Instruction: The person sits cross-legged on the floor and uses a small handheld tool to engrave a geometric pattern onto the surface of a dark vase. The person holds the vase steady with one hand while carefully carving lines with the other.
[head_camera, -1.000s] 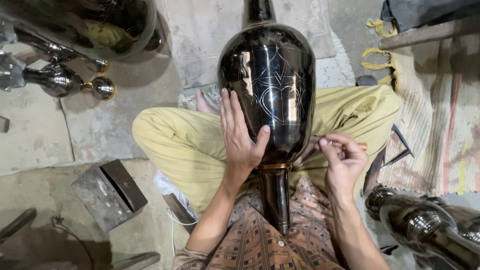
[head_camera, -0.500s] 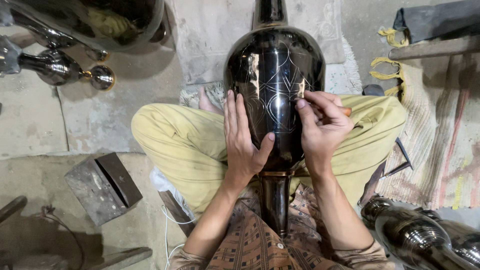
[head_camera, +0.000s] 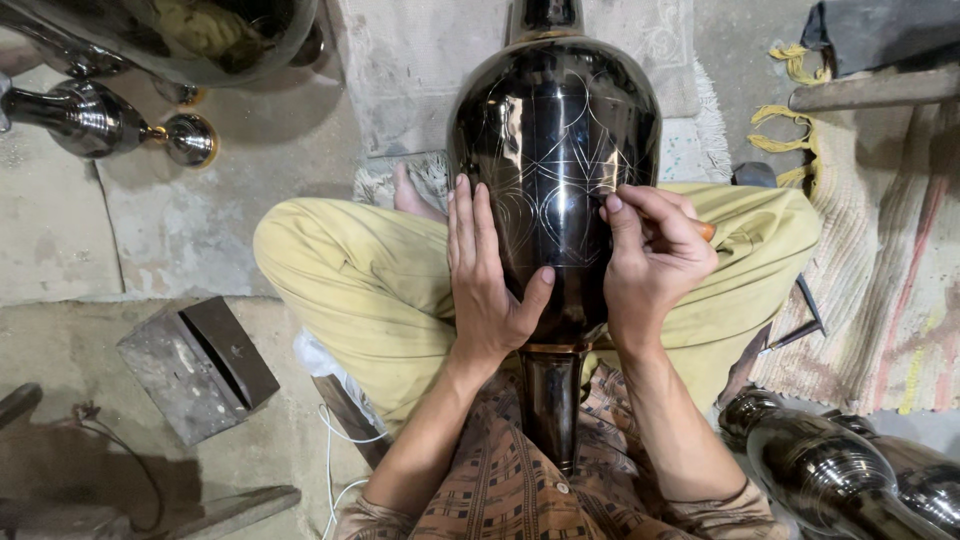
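Note:
A big black glossy metal vase (head_camera: 556, 150) with fine scratched line patterns lies across my crossed legs in yellow trousers, its narrow neck (head_camera: 551, 400) pointing toward my body. My left hand (head_camera: 487, 275) rests flat against the vase's left side, fingers together, thumb hooked under the belly. My right hand (head_camera: 650, 255) presses on the vase's right side, pinching a small engraving tool with an orange handle (head_camera: 704, 230); its tip is hidden behind my fingers.
Shiny metal vessels lie at top left (head_camera: 95, 118) and bottom right (head_camera: 850, 475). A grey metal block (head_camera: 195, 365) sits on the concrete floor to the left. A woven mat (head_camera: 880, 260) and thin metal tools (head_camera: 800, 320) lie to the right. A pale rug (head_camera: 420, 70) lies ahead.
My right hand rose from near the vase's neck by my lap to the vase's right side and now works there with the tool. My left hand stayed put.

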